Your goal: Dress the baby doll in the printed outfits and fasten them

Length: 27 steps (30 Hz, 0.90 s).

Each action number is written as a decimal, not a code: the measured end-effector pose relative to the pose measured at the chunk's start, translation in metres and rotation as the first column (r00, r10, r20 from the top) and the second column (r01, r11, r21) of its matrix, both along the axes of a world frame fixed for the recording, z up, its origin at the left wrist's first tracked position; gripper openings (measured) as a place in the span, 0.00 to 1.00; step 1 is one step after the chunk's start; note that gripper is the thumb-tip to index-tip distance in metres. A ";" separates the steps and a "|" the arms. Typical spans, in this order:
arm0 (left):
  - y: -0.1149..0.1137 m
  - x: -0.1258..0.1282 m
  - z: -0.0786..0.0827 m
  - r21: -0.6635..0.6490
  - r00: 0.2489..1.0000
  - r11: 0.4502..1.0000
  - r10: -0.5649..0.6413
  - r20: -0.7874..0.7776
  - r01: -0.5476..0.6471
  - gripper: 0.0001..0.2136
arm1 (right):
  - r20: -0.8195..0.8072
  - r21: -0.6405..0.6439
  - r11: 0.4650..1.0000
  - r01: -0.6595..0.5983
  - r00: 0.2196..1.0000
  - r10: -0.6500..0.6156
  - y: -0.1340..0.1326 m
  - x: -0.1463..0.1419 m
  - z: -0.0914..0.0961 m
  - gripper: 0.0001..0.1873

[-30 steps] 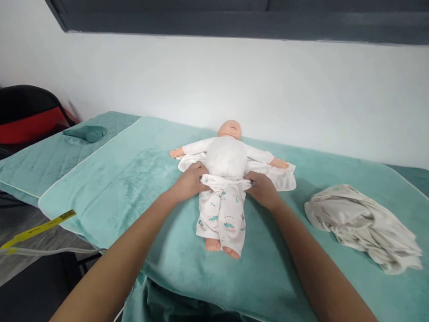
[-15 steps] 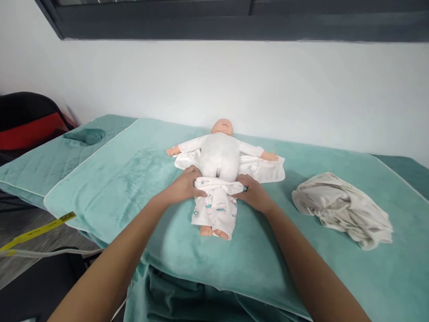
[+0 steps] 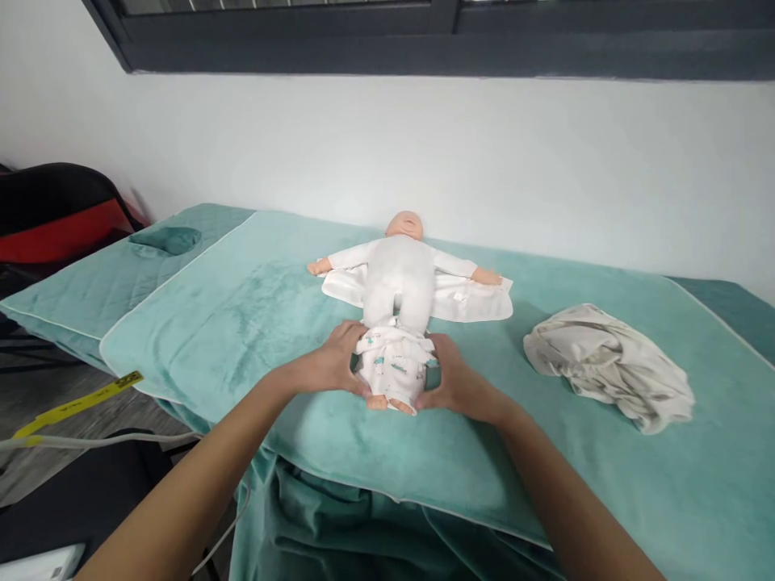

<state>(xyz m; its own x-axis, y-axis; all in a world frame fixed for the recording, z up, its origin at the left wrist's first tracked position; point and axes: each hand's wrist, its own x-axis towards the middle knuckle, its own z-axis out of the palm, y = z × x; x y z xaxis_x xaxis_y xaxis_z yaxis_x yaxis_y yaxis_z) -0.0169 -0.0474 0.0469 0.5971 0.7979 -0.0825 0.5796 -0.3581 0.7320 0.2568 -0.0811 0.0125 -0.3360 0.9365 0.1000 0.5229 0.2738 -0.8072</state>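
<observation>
A baby doll [image 3: 400, 266] with a white cloth body lies on its back, head toward the wall and arms spread out. White baby pants [image 3: 395, 365] with a small green print are bunched round its lower legs, and the feet stick out at the cuffs. My left hand [image 3: 333, 361] grips the left side of the pants, thumb near the cuff and fingers by the waistband. On the opposite side my right hand [image 3: 461, 379] holds them the same way. Part of the fingers is hidden behind the fabric. A white garment [image 3: 472, 298] lies spread beneath the doll's arms.
A crumpled off-white cloth [image 3: 609, 363] lies to the right on the green bed cover [image 3: 230, 315]. The bed has a face hole [image 3: 166, 240] at its left end. A yellow tag [image 3: 78, 406] and a white cable [image 3: 102, 440] hang at the lower left, near a black chair [image 3: 60, 206].
Both hands have slid the waistband down the doll's legs, baring more of its thighs. The pants are now gathered shorter, and my thumbs have moved down toward the cuffs.
</observation>
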 end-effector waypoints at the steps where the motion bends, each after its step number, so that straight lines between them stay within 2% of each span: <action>1: -0.005 -0.001 -0.004 0.021 1.000 1.000 -0.020 -0.017 0.020 0.49 | 0.024 0.025 0.999 -0.024 0.999 0.023 -0.007 -0.001 -0.004 0.55; 3: -0.016 0.001 -0.015 0.088 0.999 0.996 -0.009 -0.047 0.013 0.58 | 0.071 0.064 0.998 0.001 0.997 -0.006 -0.018 -0.006 -0.013 0.65; 5: -0.024 0.006 -0.027 0.190 0.997 0.981 0.041 -0.070 -0.027 0.60 | 0.104 0.104 0.991 0.080 0.990 -0.091 -0.023 -0.011 -0.019 0.66; 7: -0.029 0.010 -0.037 0.293 0.994 0.954 0.083 -0.076 -0.058 0.59 | 0.110 0.138 0.982 0.129 0.983 -0.144 -0.026 -0.016 -0.021 0.60; 9: -0.031 0.013 -0.043 0.358 0.992 0.931 0.107 -0.069 -0.075 0.55 | 0.099 0.154 0.981 0.120 0.986 -0.136 -0.026 -0.018 -0.017 0.49; 12: -0.033 0.016 -0.042 0.386 0.991 0.917 0.128 -0.047 -0.100 0.47 | 0.084 0.160 0.979 0.123 0.987 -0.138 -0.026 -0.019 -0.006 0.35; 14: -0.035 0.019 -0.039 0.373 0.991 0.921 0.133 -0.028 -0.113 0.43 | 0.086 0.140 0.982 0.128 0.986 -0.141 -0.028 -0.019 0.000 0.30; 17: -0.042 0.022 -0.033 0.323 0.988 0.935 0.157 0.005 -0.150 0.39 | 0.080 0.056 0.989 0.134 0.987 -0.138 -0.031 -0.018 0.006 0.29; 19: -0.050 0.025 -0.027 0.268 0.979 0.942 0.200 0.030 -0.201 0.37 | 0.057 -0.047 0.990 0.131 0.990 -0.128 -0.033 -0.018 0.012 0.29; 22: -0.060 0.025 -0.016 0.113 0.961 0.956 0.264 0.080 -0.272 0.34 | -0.014 -0.214 0.970 0.114 0.993 -0.119 -0.035 -0.017 0.026 0.25; 24: -0.065 0.023 -0.005 -0.024 0.948 0.955 0.296 0.117 -0.295 0.33 | -0.100 -0.307 0.950 0.049 0.992 -0.084 -0.036 -0.016 0.037 0.24; 27: -0.069 0.019 0.016 -0.234 0.931 0.930 0.326 0.164 -0.284 0.31 | -0.251 -0.438 0.888 -0.139 0.967 0.028 -0.037 -0.012 0.052 0.23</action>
<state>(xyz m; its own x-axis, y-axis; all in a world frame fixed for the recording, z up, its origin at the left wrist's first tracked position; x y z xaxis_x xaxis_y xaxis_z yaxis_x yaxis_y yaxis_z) 0.0024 -0.1163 0.0624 0.3478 0.9225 -0.1677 0.4745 -0.0189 0.8801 0.2452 -0.1181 0.0641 -0.4345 0.8682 -0.2398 0.2973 -0.1131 -0.9481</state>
